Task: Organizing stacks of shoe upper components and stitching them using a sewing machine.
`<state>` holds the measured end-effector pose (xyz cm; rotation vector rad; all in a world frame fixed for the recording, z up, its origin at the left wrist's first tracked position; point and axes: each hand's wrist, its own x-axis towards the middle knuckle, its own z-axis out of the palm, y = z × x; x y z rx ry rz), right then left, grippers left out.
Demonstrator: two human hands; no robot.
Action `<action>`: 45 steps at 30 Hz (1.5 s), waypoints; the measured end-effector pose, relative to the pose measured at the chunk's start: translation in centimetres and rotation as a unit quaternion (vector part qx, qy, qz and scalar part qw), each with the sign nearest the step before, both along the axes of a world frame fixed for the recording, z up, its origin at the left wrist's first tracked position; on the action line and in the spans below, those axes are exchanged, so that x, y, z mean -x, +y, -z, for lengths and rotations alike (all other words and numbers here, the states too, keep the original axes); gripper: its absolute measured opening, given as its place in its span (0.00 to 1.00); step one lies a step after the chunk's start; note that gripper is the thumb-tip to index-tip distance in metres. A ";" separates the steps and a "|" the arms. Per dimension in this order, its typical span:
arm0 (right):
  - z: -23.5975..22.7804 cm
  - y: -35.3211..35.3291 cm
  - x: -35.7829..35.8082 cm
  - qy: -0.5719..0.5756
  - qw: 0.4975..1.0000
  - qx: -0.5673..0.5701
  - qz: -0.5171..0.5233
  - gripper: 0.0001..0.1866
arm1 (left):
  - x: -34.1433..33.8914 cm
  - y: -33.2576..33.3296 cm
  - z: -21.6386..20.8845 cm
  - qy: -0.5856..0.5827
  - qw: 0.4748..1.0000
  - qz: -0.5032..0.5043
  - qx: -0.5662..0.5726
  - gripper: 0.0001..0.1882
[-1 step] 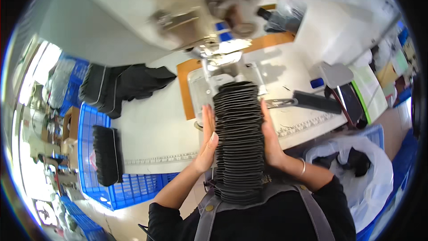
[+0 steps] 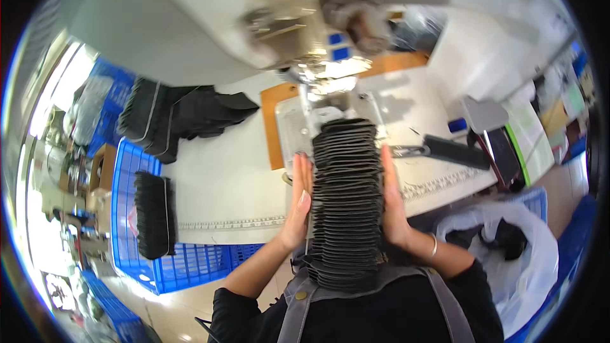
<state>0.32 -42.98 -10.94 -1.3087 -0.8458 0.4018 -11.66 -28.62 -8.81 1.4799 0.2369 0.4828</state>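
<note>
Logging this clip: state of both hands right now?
Left hand: open, along the left side of the black stack.
Right hand: open, along its right side.

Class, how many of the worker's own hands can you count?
2: the left hand at the left side of the black stack, the right hand at its right side.

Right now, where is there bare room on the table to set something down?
The widest bare patch is the left of the table, bordered by black cloth, the ruler strip and the left hand. A smaller, shadowed one lies beyond the black-handled tool. It's crowded around the stack and by the dark slab.
</note>
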 end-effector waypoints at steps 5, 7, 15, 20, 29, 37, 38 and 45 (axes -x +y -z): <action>-0.7 -0.2 3.0 0.107 0.990 -0.077 -0.055 0.48 | 1.3 -1.1 1.1 -0.032 0.995 0.065 0.062 0.46; -0.3 -0.5 3.5 0.136 0.984 -0.088 -0.074 0.51 | 2.2 -1.6 1.1 -0.036 0.997 0.044 0.053 0.46; -1.2 2.3 4.0 0.100 0.984 -0.045 -0.138 0.51 | 4.8 -0.4 0.7 -0.061 0.997 -0.046 -0.027 0.49; -4.7 8.1 4.8 0.097 0.970 -0.114 -0.194 0.45 | 5.8 4.7 -2.9 -0.062 0.996 -0.068 -0.010 0.50; -1.8 14.9 5.1 0.100 0.972 -0.090 -0.194 0.34 | 8.6 16.0 2.2 -0.002 0.996 -0.055 0.069 0.42; -0.5 14.3 2.9 0.069 0.974 0.029 -0.215 0.35 | 18.7 13.3 -0.5 -0.008 0.837 -0.509 -0.202 0.29; -0.1 13.9 1.9 0.057 0.978 0.049 -0.194 0.35 | 19.9 14.3 0.0 -0.012 0.689 -0.653 -0.314 0.30; -0.6 14.4 2.3 0.046 0.967 0.097 -0.230 0.36 | 28.1 19.2 2.1 -0.041 0.634 -0.755 -0.161 0.37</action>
